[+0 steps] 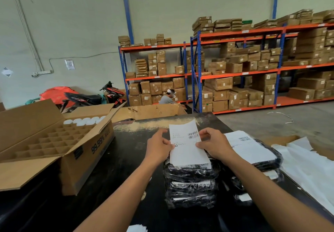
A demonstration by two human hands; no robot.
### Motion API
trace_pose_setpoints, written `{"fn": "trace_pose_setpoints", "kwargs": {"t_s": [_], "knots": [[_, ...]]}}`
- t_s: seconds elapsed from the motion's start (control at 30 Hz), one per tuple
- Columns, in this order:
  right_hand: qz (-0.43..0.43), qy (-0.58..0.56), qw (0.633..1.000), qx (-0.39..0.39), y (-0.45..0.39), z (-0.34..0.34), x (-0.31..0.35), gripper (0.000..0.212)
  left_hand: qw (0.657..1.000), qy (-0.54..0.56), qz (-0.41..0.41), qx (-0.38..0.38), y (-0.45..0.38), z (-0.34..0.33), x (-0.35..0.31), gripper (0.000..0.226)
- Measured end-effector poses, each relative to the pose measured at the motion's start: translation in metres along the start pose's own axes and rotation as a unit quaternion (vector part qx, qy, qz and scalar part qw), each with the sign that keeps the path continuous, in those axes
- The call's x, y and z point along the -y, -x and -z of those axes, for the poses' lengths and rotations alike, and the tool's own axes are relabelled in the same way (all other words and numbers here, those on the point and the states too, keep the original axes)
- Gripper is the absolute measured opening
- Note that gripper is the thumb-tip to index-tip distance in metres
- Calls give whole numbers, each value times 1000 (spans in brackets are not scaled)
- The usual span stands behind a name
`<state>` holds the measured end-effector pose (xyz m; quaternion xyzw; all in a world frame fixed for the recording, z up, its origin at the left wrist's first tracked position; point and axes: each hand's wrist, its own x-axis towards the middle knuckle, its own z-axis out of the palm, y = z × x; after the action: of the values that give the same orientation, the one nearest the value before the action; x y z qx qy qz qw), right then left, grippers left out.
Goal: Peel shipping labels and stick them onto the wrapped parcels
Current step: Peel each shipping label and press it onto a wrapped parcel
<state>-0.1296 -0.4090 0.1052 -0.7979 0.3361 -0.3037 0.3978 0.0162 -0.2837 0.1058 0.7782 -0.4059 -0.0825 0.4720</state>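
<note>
At table centre, above black-wrapped parcel stack (190,181): shipping label (188,145) pinched at 9 o'clock edge by left hand (159,146), at 3 o'clock by right hand (215,146). Peel step likely underway; next, prob. separating backing w/o creasing, then pressing onto top parcel.

Label (186,141) print is too small and soft to read, barcode included. Left hand (159,146) thumb sits on its left edge, the other fingers hidden behind the sheet. Right hand (215,146) covers the label's right edge and part of the parcel stack (191,183) top. Parcels lower in the stack are hidden by those above. Second labelled parcel pile (253,152), right: print unreadable. Open carton (54,141), far left, cut by the frame edge; lettering on its side blurred, possibly "99.99%". Seated person (167,98) far back is half hidden behind cardboard. Both forearms cut by the bottom edge.
</note>
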Motion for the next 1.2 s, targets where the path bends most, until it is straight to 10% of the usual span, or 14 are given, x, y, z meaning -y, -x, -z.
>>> {"fn": "trace_pose_setpoints", "kwargs": {"t_s": [0.8,1.2], "knots": [[134,262,953,70,-10,-13,-6,42,973,-182,-128,63,-13,-13,8,66],[31,350,919,177,-31,-26,-14,53,905,-356,29,232,-32,-21,13,68]]}}
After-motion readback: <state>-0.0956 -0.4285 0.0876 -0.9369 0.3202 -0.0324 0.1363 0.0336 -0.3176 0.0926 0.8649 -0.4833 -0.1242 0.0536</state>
